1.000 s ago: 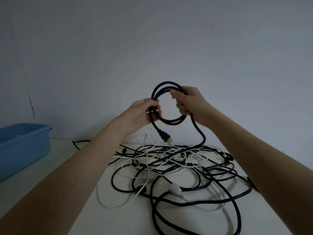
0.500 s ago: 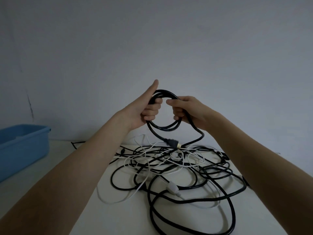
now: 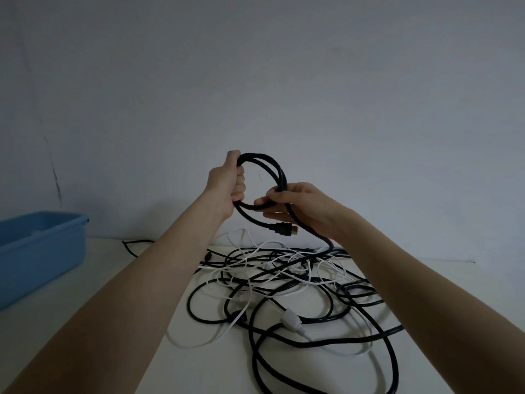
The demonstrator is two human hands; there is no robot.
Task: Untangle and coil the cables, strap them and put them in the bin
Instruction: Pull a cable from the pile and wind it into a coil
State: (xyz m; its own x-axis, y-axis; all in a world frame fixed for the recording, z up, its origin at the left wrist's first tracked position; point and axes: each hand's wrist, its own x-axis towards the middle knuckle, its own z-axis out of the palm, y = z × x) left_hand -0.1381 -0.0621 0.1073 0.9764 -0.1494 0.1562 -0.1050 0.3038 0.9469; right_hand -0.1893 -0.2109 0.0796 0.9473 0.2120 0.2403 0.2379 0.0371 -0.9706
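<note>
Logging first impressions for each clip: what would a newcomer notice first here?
First, the two hands raised mid-frame: the left hand and right hand both grip a black cable coil, its plug dangling below. Under them a tangle of black and white cables sprawls on the white table. A blue bin sits at far left.

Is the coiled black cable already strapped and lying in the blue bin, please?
No, the black cable coil is held above the table by the left hand and right hand, away from the blue bin.
</note>
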